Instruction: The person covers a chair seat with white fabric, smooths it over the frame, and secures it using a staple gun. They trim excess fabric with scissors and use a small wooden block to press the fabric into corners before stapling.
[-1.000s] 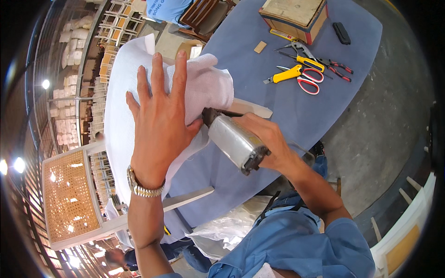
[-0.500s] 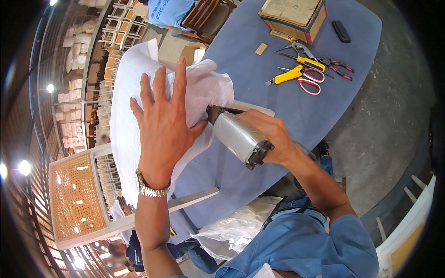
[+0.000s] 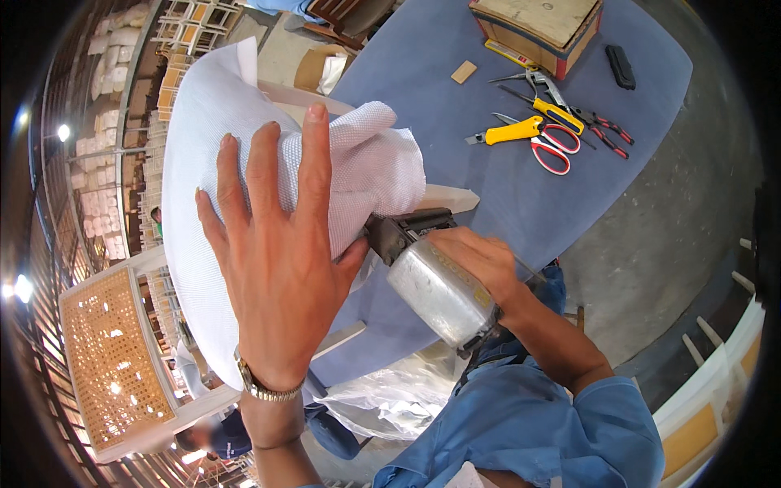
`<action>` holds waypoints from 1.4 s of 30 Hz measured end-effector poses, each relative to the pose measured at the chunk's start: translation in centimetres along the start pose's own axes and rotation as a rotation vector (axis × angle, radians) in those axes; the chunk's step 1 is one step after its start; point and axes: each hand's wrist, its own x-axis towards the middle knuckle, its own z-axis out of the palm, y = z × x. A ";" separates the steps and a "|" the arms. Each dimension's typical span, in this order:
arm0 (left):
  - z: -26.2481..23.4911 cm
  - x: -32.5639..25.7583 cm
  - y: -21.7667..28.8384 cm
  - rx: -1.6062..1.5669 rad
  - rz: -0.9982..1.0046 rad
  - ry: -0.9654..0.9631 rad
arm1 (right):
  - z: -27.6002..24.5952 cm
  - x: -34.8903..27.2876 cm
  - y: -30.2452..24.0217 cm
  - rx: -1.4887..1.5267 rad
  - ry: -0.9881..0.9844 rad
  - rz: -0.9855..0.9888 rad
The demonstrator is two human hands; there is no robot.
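Note:
White woven fabric (image 3: 232, 106) lies draped over the seat of a pale wooden chair, which rests tipped on the table. The chair's cane back panel (image 3: 114, 366) points left, and one chair leg (image 3: 451, 198) sticks out past the cloth. My left hand (image 3: 281, 264) is spread flat on the fabric, its thumb close to the tool's nose. In my right hand (image 3: 480, 260) is a silver and black staple gun (image 3: 439, 293), gripped by its handle. Its nose meets the gathered edge of the fabric; the exact contact point is hidden.
On the blue-covered table (image 3: 407, 89) lie a yellow utility knife (image 3: 512, 132), red-handled scissors (image 3: 557, 150), pliers (image 3: 606, 130) and a small wooden block (image 3: 464, 72). A wooden box (image 3: 537, 28) stands at the far edge. Clear plastic sheeting (image 3: 399, 398) hangs near my body.
The staple gun has turned and shifted slightly down and right in view, its nose now at the fabric's lower edge. My left hand stays spread on the cloth. The whole view has shifted a little.

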 end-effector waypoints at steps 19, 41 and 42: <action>0.0 0.3 -2.6 -0.643 -0.096 0.301 | -3.6 -4.1 0.3 -0.389 -0.831 0.624; 0.1 -1.2 -3.2 -1.118 -0.271 0.626 | -12.0 1.5 22.1 -1.217 -0.486 0.339; 0.2 -1.4 -3.2 -1.115 -0.293 0.601 | -11.9 2.3 22.8 -1.252 -0.611 0.329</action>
